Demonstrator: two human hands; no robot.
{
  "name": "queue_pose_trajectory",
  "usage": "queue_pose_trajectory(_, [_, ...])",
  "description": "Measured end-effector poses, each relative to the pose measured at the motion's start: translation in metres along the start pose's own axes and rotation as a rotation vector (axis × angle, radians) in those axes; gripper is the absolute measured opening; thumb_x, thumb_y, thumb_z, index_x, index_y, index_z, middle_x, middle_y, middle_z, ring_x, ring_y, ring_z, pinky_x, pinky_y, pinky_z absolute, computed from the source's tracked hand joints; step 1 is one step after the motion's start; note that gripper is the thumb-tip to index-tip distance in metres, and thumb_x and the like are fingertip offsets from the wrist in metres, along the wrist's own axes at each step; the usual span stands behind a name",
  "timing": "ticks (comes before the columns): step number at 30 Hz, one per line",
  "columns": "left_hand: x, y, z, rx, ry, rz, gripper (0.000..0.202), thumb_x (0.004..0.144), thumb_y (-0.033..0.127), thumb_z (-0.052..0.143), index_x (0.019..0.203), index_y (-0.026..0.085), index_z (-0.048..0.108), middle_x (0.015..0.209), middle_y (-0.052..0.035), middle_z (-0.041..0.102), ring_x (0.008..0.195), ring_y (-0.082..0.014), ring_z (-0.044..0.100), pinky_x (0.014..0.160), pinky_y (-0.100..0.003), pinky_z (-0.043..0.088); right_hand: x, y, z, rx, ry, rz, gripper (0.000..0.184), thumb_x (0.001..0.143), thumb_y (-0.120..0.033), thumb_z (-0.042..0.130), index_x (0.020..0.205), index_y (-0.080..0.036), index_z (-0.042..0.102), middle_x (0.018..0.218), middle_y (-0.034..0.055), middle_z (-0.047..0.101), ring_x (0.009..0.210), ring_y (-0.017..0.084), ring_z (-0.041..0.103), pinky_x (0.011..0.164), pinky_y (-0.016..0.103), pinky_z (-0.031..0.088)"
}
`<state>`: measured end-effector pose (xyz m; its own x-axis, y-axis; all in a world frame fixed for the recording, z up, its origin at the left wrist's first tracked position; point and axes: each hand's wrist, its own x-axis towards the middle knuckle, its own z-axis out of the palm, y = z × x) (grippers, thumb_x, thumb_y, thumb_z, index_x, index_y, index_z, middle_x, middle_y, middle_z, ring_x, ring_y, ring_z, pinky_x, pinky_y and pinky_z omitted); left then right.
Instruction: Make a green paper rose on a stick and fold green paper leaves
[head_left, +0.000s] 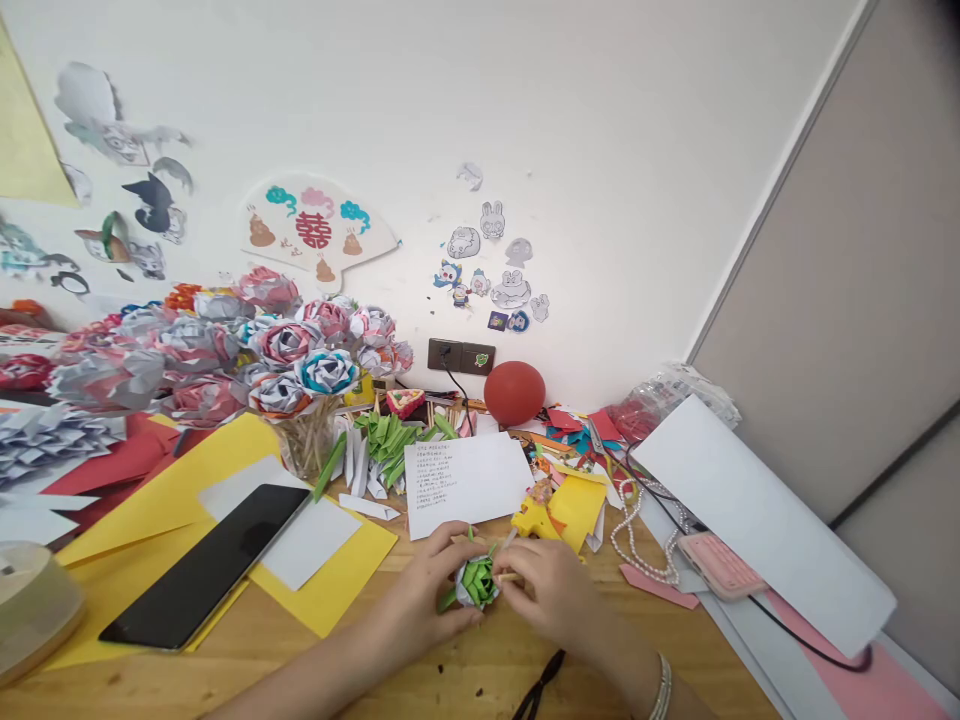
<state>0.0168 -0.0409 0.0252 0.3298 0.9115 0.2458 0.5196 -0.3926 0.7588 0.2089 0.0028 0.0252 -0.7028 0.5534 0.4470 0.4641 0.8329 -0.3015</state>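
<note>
- L hand (426, 592): fingers curled round grn/wht flower (478, 578), gripping it
- R hand (553, 590): fingers pinching thin stick (510, 577) at flower's R side
- Flower: abt mid bench (420, 680), well off far edge
- Glue gun (534, 515): just beyond R hand

Room along the front edge, crowding on the other three sides.
Bare wood of the counter (690, 655) runs along the bottom of the frame, widest at lower right, with a black strap (538, 685) crossing it at lower centre. Left of the left grip (431, 590), a narrow wooden strip leads to flat yellow paper (330, 600) and a black phone (210, 565); tall paper flowers (289, 340) block the upper left. Straight ahead, the written sheet (469, 490) lies flat and low, with a red balloon (514, 393) rising behind it. A yellow tool (534, 515) sits just beyond the right grip (544, 590); farther right, a bead strand (660, 577), pink device (720, 563) and large white sheet (765, 520) bar the way.
</note>
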Motion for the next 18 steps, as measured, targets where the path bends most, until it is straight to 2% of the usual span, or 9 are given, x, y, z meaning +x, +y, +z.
queue_pose_trajectory(4, [0.000, 0.000, 0.000, 0.008, -0.008, 0.007, 0.054, 0.064, 0.005, 0.063, 0.114, 0.025, 0.058, 0.123, -0.0089, 0.048, 0.118, -0.0253, 0.048, 0.099, -0.036, 0.040, 0.001, -0.006, 0.001, 0.082, -0.004, 0.145, 0.013, 0.079, -0.013, 0.050, 0.072, -0.021, 0.056, 0.068, -0.0014, 0.060, 0.063, 0.013, 0.054, 0.058, 0.023, 0.037])
queue_pose_trajectory(12, [0.000, -0.002, 0.001, 0.010, 0.000, 0.050, 0.056, 0.065, 0.004, 0.062, 0.115, 0.026, 0.057, 0.119, -0.0069, 0.051, 0.116, -0.0240, 0.049, 0.097, -0.036, 0.041, 0.000, -0.004, 0.009, 0.156, 0.004, 0.195, 0.008, 0.082, -0.016, 0.055, 0.076, -0.021, 0.059, 0.075, -0.0009, 0.063, 0.070, 0.014, 0.057, 0.064, 0.024, 0.038])
queue_pose_trajectory(14, [0.000, -0.003, 0.001, 0.006, -0.004, 0.058, 0.056, 0.064, 0.003, 0.062, 0.115, 0.026, 0.057, 0.120, -0.0072, 0.050, 0.116, -0.0244, 0.048, 0.098, -0.036, 0.041, 0.001, -0.004, 0.010, 0.164, 0.020, 0.242, 0.006, 0.079, -0.015, 0.059, 0.080, -0.021, 0.061, 0.076, -0.0014, 0.063, 0.071, 0.015, 0.057, 0.065, 0.024, 0.038])
queue_pose_trajectory(18, [0.000, -0.004, 0.001, 0.001, -0.005, 0.087, 0.057, 0.063, 0.001, 0.061, 0.115, 0.024, 0.056, 0.123, -0.0083, 0.049, 0.118, -0.0258, 0.047, 0.099, -0.036, 0.039, 0.002, -0.005, 0.011, 0.209, 0.045, 0.355, 0.012, 0.075, -0.015, 0.064, 0.086, -0.020, 0.062, 0.069, -0.0031, 0.059, 0.065, 0.014, 0.054, 0.060, 0.024, 0.038])
